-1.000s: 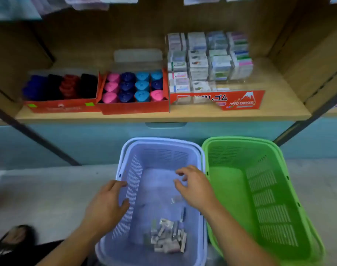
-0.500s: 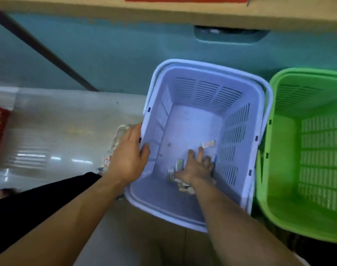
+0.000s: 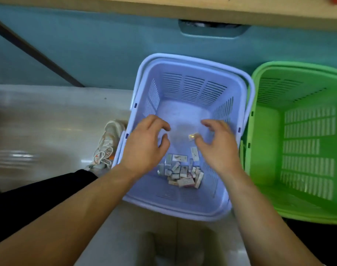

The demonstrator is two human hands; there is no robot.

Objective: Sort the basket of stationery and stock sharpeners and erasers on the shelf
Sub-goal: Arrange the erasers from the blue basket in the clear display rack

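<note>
Bare forearms enter from 7 and 5 o'clock, reaching toward 12. The left grip (image 3: 146, 144) hangs palm down, fingers loosely curled. At its 3 o'clock, the right grip (image 3: 219, 148) is curled too, its fingertips blurred.

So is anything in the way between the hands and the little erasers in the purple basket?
No, nothing visible. The left hand and right hand hover over the open purple basket, and the pile of erasers lies uncovered on its floor, near the wrists.
</note>
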